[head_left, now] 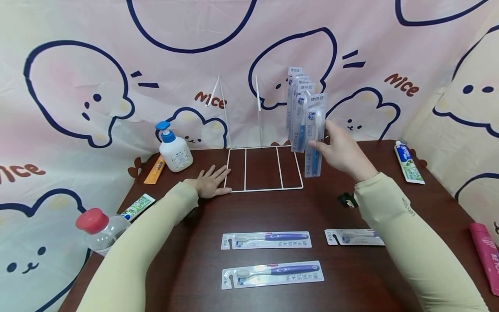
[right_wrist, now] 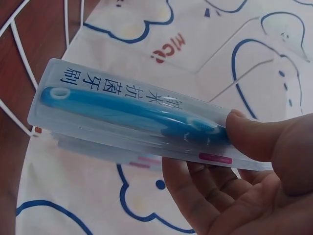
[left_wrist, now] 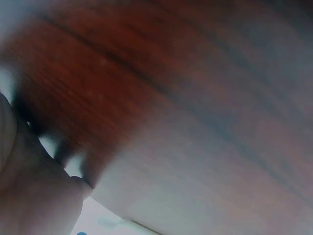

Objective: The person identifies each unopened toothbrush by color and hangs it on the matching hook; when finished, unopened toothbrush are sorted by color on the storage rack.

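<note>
Right hand (head_left: 345,149) has a blue toothbrush pack (head_left: 313,123) pinched in its grip, near end of the hanging pack row (head_left: 299,112), right side of the white wire rack (head_left: 245,169). Left hand (head_left: 208,184): grip wide, fingers spread, at rack's left edge. 2 purple toothbrush packs (head_left: 267,240) flat on the desk (head_left: 269,212), nearer the person.

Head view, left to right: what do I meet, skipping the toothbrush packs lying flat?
Red-capped bottle, toothpaste, orange box, pump bottle, left hand, rack, held toothbrush pack, right hand, second toothpaste, pink bottle.
</note>
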Demonstrator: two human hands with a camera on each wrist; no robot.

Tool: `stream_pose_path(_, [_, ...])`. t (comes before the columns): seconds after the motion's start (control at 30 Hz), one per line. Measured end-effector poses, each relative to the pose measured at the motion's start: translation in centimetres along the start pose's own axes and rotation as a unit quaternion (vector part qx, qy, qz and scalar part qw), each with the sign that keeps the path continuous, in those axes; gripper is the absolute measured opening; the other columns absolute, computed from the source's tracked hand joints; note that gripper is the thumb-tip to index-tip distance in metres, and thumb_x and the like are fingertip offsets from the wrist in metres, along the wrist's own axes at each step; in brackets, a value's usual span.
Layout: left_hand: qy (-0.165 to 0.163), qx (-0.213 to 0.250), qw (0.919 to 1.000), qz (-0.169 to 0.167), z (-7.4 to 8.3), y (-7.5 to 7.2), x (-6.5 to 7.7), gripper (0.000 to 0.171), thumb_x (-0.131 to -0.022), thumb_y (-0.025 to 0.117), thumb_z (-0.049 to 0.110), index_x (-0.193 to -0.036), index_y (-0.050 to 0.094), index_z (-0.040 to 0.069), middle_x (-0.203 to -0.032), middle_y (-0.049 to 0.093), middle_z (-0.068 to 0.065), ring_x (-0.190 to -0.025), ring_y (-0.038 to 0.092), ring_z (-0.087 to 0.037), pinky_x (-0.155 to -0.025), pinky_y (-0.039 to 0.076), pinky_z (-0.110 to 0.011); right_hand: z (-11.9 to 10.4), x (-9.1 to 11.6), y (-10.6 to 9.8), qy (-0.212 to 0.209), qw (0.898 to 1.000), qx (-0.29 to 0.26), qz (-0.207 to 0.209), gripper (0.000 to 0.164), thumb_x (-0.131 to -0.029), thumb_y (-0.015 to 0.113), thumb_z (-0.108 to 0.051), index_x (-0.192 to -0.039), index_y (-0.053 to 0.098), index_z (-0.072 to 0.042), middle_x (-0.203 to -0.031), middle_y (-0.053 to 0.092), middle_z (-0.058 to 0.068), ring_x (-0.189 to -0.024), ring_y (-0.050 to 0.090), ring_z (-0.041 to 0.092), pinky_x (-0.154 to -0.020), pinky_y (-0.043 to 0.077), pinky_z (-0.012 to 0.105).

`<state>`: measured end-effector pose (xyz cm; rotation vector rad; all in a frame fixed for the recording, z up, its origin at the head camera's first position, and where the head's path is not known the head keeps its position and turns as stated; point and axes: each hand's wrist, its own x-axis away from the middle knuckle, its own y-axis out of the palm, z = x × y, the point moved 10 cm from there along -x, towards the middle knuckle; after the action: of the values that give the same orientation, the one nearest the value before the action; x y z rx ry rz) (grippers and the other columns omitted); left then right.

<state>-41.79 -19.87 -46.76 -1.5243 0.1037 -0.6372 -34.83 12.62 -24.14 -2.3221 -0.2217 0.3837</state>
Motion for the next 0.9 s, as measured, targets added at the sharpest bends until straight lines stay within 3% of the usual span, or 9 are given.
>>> stream_pose_path(0.23, [-0.001, 0.002, 1.0000, 0.001, 0.1, 0.0, 0.0, 0.089, -0.079, 0.022, 0.079, -0.148, -0.003, 0.028, -0.153, -0.009, 0.005, -0.137, -0.008, -0.033, -0.102, 0.005, -0.061, 1.4, -1.2, -0.3, 0.015, 1.000, -0.004, -0.005, 0.050, -0.094, 0.053, -0.025, -0.138, 0.035, -0.012, -0.126, 0.049, 0.013, -0.104, 0.054, 0.029, -0.083, 0.045, 0.049])
stream_pose_path(0.5, [-0.004, 0.006, 1.0000, -0.003, -0.1, 0.1, 0.0, 0.087, -0.081, 0.024, 0.077, -0.148, -0.005, 0.029, -0.153, -0.011, 0.006, -0.137, -0.009, -0.033, -0.102, 0.004, -0.061, 1.4, -2.5, -0.1, 0.018, 1.000, 0.009, -0.005, 0.053, -0.093, 0.053, -0.028, -0.140, 0.034, -0.013, -0.126, 0.050, 0.013, -0.103, 0.055, 0.030, -0.081, 0.045, 0.048])
stream_pose_path(0.9, [-0.003, -0.007, 0.9999, -0.013, 0.2, -0.1, 0.3, 0.088, -0.080, 0.019, 0.078, -0.148, -0.006, 0.029, -0.153, -0.012, 0.004, -0.137, -0.009, -0.034, -0.103, 0.004, -0.060, 3.7, -6.1, 0.4, 0.068, 0.997, -0.005, -0.038, 0.049, -0.098, 0.044, -0.021, -0.141, 0.027, -0.006, -0.131, 0.046, 0.020, -0.113, 0.050, 0.037, -0.085, 0.043, 0.052])
